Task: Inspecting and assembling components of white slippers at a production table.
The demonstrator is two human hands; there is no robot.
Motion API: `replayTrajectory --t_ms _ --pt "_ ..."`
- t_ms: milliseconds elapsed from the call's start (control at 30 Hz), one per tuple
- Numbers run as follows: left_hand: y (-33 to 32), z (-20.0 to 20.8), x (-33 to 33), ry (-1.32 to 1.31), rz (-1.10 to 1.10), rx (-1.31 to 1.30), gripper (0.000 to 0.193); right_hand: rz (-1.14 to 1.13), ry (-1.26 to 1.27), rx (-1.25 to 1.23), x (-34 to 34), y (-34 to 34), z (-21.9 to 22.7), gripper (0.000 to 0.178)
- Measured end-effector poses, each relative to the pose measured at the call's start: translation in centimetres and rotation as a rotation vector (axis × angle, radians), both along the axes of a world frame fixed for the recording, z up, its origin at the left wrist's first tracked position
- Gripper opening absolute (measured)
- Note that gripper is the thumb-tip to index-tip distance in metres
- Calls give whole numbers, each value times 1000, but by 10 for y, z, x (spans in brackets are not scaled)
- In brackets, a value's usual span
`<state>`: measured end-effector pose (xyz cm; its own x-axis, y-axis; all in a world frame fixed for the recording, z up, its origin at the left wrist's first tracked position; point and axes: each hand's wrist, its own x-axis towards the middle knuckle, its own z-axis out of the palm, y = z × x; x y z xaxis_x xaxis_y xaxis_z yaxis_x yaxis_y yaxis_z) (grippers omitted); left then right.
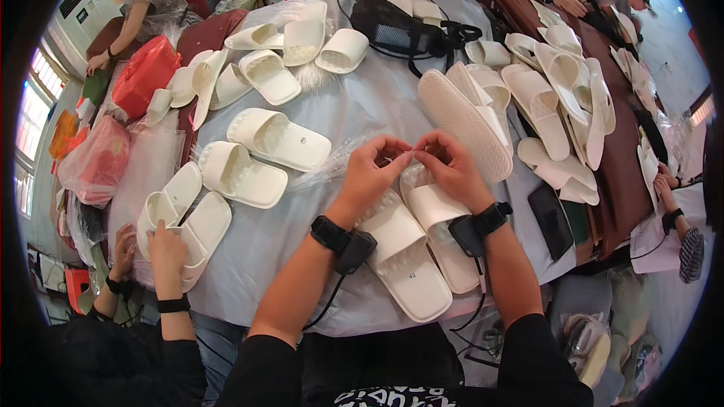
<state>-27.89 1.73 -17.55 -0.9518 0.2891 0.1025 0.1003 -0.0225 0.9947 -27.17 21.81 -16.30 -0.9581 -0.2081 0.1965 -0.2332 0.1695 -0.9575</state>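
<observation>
My left hand [375, 173] and my right hand [451, 169] meet above the middle of the table, thumbs and forefingers pinched together at the tips. Whatever they pinch, if anything, is too small to make out. Just below them lies a pair of white slide slippers: the left slipper [411, 279] and the right slipper [441, 215], side by side with their heels toward me. A black wristband with a small box sits on each of my wrists. Beyond my right hand, a white slipper [471, 132] rests tilted, its textured sole showing.
More white slippers [279, 139] lie to the left, with a heap of slippers [558, 90] to the right. A black mesh bag [392, 30] is at the back, a black phone [550, 220] at right. A co-worker's hand [167, 256] touches slippers at left. Grey sheeting [264, 279] covers the table.
</observation>
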Motion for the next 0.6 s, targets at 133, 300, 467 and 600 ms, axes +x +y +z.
replayTrajectory --t_ms 133,300,467,600 --pt "0 1 0 -13 3 28 20 -30 -9 -16 0 2 -1 10" --pt "2 -3 -1 -40 5 63 19 -50 -7 -27 -3 4 -2 10" --pt "-3 0 -2 -28 13 -3 15 -70 76 -15 -5 -3 1 11" --pt "1 -1 1 27 76 49 17 -83 99 54 -4 0 -4 10"
